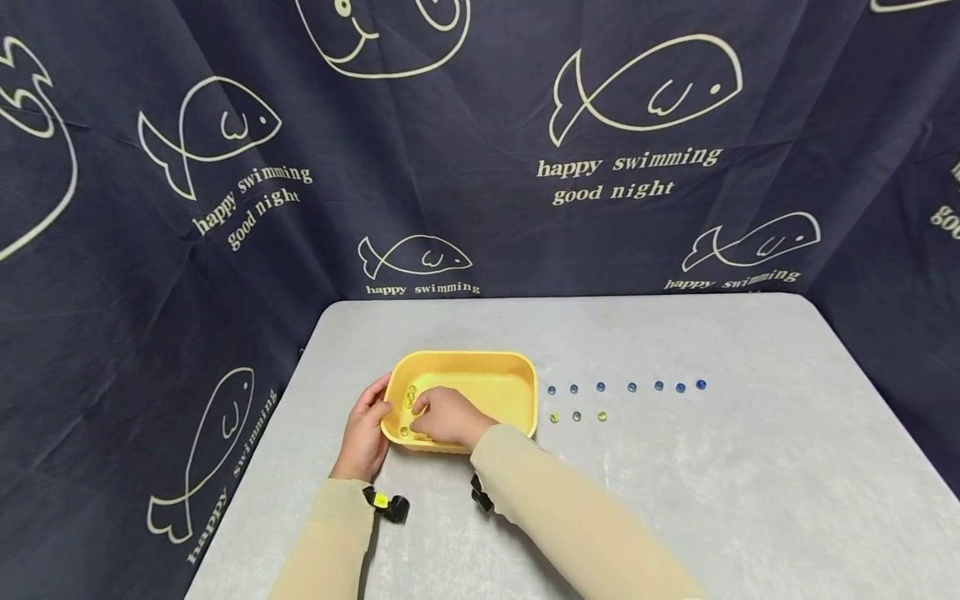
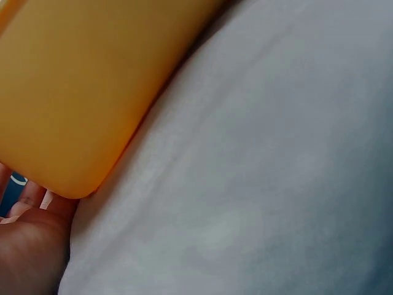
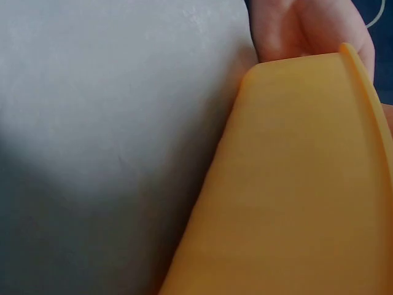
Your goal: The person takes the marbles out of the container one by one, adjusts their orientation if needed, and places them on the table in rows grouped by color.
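Note:
A yellow plastic tub (image 1: 468, 362) stands on the table. My left hand (image 1: 363, 432) grips its left end, thumb at the rim and fingers along the outside wall. In the left wrist view, the fingers (image 2: 31, 200) lie against the tub's lower corner. My right hand (image 1: 450, 414) reaches over the front rim into the tub, fingers bent down toward the floor of it. Beside those fingers lie several yellowish glass marbles (image 1: 410, 398), with another marble (image 1: 404, 432) nearer the front. The right fingertips are hidden, so I cannot tell whether they pinch a marble.
Right of the tub, several blue marbles (image 1: 601, 387) form a row across the grey table (image 1: 720, 483). A shorter row in front has a yellow marble (image 1: 554, 417), a greyish marble (image 1: 577, 416) and another yellow marble (image 1: 602, 416). A dark fish-print curtain (image 1: 510, 242) surrounds the table's back and sides.

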`<state>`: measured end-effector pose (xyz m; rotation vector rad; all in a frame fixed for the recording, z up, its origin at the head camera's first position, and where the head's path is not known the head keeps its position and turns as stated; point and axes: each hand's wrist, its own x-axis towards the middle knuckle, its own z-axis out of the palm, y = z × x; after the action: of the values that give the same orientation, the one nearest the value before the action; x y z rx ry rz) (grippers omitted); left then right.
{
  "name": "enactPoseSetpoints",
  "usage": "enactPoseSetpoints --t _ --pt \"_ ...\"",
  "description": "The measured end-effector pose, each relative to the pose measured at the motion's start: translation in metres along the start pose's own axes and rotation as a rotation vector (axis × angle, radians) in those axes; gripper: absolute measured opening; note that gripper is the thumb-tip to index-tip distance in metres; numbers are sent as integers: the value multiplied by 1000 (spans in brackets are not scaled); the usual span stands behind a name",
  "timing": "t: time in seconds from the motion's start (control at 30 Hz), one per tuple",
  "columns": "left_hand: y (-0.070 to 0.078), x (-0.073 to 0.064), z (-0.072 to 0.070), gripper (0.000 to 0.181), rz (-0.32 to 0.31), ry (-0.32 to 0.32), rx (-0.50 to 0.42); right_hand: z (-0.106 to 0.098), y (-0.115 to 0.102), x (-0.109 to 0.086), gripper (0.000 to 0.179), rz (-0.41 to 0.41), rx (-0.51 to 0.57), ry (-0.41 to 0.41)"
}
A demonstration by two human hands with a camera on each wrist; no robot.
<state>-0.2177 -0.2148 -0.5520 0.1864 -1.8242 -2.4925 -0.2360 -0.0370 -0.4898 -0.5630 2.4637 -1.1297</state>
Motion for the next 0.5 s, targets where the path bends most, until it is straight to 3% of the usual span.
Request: enactPoseSetpoints --t 0.2,0.5 --pt "2 0 0 56 13 -3 -6 5 -5 5 11 -3 -61 -26" --pt "2 -2 2 57 14 -3 -18 12 -9 13 6 -55 -66 -68"
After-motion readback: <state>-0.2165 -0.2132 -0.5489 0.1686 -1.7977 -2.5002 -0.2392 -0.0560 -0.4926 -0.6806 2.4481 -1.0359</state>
